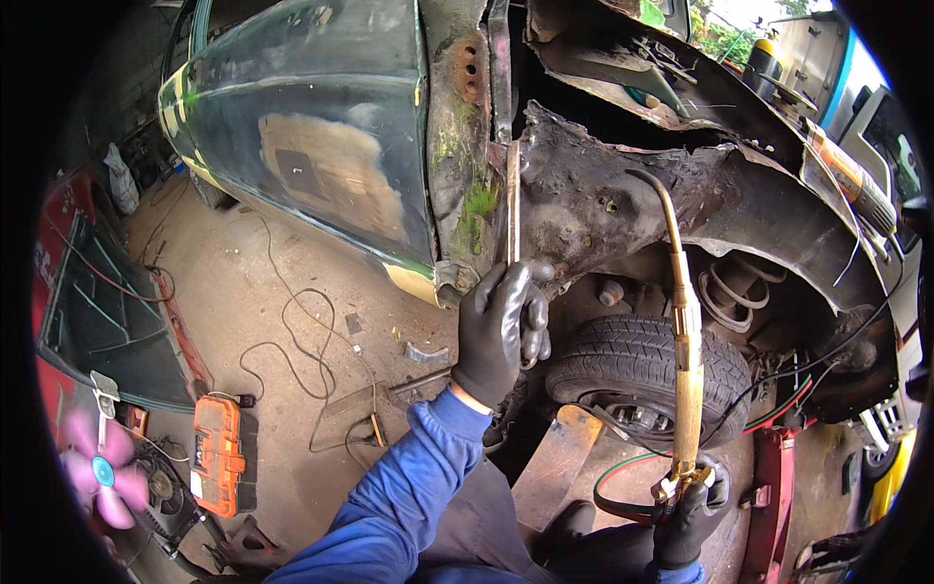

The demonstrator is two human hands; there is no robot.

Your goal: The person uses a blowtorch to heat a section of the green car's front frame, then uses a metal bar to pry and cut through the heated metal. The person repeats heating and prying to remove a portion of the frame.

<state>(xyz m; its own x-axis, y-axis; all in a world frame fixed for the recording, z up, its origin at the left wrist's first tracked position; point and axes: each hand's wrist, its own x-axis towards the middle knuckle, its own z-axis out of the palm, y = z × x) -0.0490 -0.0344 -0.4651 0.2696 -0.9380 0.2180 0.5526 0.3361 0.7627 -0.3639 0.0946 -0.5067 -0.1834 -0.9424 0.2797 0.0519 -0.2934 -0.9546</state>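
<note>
Fingers of right hand (693,514) grip brass torch (687,360) — upright, tip toward wheel arch (623,200); left hand (501,331) pinches rod (513,200).

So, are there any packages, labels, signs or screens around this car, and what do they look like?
Orange plastic case with black clasps: flat on the floor, lower left; rectangular.
Red panel with pale markings: far left edge; too blurred and cut off to tell whether it is a sign.
No screens or labels show.

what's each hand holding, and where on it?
Right hand grips the brass torch at its valve end, by the hoses. Left hand pinches the thin metal strip at its lower end, against the rusted car body.
</note>
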